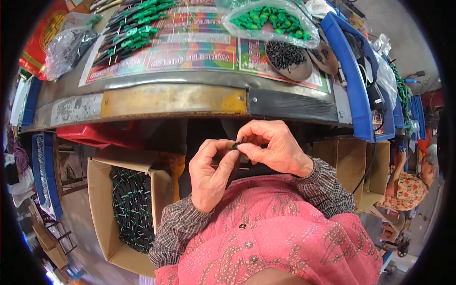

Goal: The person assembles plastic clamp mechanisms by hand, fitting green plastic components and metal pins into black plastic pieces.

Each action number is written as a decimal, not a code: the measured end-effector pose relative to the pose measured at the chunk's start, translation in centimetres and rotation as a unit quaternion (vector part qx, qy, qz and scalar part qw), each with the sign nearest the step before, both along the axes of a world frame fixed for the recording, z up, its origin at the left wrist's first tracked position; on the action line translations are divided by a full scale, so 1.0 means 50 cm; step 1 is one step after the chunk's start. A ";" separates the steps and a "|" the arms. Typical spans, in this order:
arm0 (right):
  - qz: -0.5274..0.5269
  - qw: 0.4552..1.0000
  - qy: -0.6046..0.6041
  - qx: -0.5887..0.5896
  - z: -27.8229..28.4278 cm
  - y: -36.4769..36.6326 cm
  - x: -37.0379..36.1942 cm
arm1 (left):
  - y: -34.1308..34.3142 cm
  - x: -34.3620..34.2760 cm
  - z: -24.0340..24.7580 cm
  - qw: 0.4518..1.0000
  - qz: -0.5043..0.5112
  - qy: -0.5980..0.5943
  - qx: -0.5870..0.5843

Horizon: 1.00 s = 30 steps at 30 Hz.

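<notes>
Just below the table's front edge, both of my hands meet in front of my body. My left hand (207, 173) pinches a small black piece (238, 144) between thumb and index finger. Closed on the same piece from the other side is my right hand (276, 147), with its thumb and fingertips pressed together. The fingers cover most of the piece, so its exact kind cannot be made out. On the table beyond lie rows of black sticks with green fittings (133, 35). A round dish (304, 75) there holds many small black parts.
Green parts fill a clear plastic bag (273, 23) at the far right of the table (175, 102). A blue crate (349, 85) stands beside it. Below left, a cardboard box (104, 228) contains black-and-green pieces; another cardboard box (349, 164) is at right. Another person (408, 190) sits farther right.
</notes>
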State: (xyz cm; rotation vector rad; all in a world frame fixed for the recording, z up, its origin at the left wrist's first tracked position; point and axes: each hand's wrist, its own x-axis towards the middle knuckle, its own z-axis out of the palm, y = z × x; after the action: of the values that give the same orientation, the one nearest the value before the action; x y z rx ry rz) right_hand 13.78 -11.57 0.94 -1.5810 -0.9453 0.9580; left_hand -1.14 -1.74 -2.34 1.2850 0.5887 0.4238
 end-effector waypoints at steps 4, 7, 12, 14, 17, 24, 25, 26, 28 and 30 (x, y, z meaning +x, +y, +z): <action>-0.012 0.998 0.055 -0.013 0.007 0.006 -0.003 | 0.016 -0.001 -0.013 0.991 -0.034 -0.053 0.114; -0.016 0.999 0.052 -0.005 0.007 0.011 -0.001 | 0.015 0.004 0.001 0.997 -0.044 -0.046 0.051; -0.007 1.000 -0.017 0.020 0.020 0.021 0.010 | 0.024 0.011 0.012 0.999 -0.045 -0.022 0.012; 0.001 0.999 -0.034 0.013 0.031 0.027 0.021 | 0.025 0.016 0.015 0.999 -0.042 -0.030 0.003; 0.017 0.997 -0.069 -0.003 0.046 0.032 0.034 | 0.026 0.025 0.018 0.998 -0.037 -0.042 -0.018; 0.032 0.929 -0.360 0.077 0.101 0.061 0.151 | 0.040 0.033 0.014 0.999 -0.010 -0.031 0.018; -0.003 0.913 -0.401 0.076 0.108 0.067 0.179 | 0.042 0.034 0.013 0.999 -0.010 -0.031 0.005; -0.036 0.895 -0.438 0.077 0.114 0.077 0.209 | 0.043 0.031 0.014 0.999 -0.009 -0.032 0.007; -0.058 0.851 -0.518 0.067 0.117 0.101 0.274 | 0.047 0.027 0.006 0.999 -0.006 -0.027 0.022; -0.082 0.832 -0.545 0.055 0.110 0.115 0.325 | 0.050 0.029 0.005 0.999 -0.009 -0.027 0.018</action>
State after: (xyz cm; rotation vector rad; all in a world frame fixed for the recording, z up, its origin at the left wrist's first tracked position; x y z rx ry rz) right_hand 30.06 -5.84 6.43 -2.0603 -1.5337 -0.2415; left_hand 0.31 0.74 -2.08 1.3083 0.5263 0.4544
